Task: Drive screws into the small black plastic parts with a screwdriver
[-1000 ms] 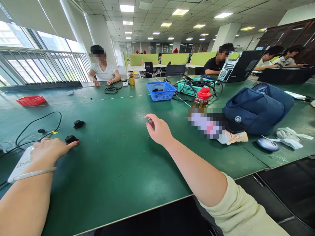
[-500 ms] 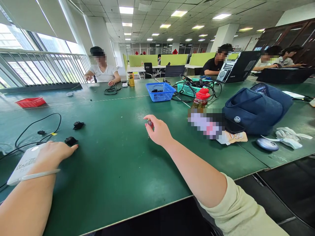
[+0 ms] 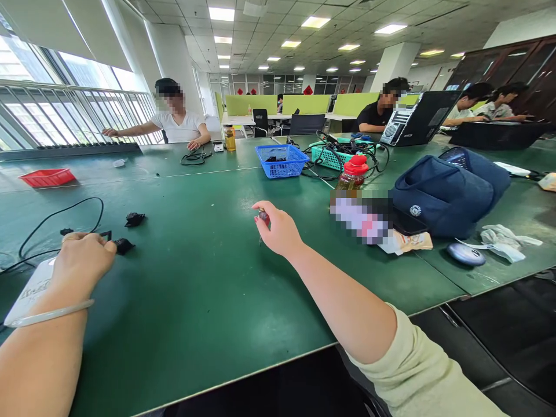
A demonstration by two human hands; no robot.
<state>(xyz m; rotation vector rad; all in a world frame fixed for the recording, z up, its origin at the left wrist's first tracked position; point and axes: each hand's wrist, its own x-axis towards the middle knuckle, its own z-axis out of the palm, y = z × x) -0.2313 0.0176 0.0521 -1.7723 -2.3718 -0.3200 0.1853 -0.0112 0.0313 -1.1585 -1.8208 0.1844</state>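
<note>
My right hand is raised over the middle of the green table. Thumb and forefinger pinch what looks like a small screwdriver, its thin shaft pointing down. At the left, my left hand is closed round a small black part, mostly hidden by the fingers. Just right of that hand lies a black piece, with a second black piece behind it. A white box-like thing sits partly under the left wrist, and a black cable loops behind the hand.
Farther back stand a red tray, a blue basket and a teal basket heaped with cables. A bottle with a red lid, a navy bag and a mouse-like object are at the right. Several people sit around.
My left hand has lifted slightly, moved left and curled its fingers, with a small black part now showing at them. My right hand keeps its pinch. Across the table, a person's arm has stretched out leftward.
</note>
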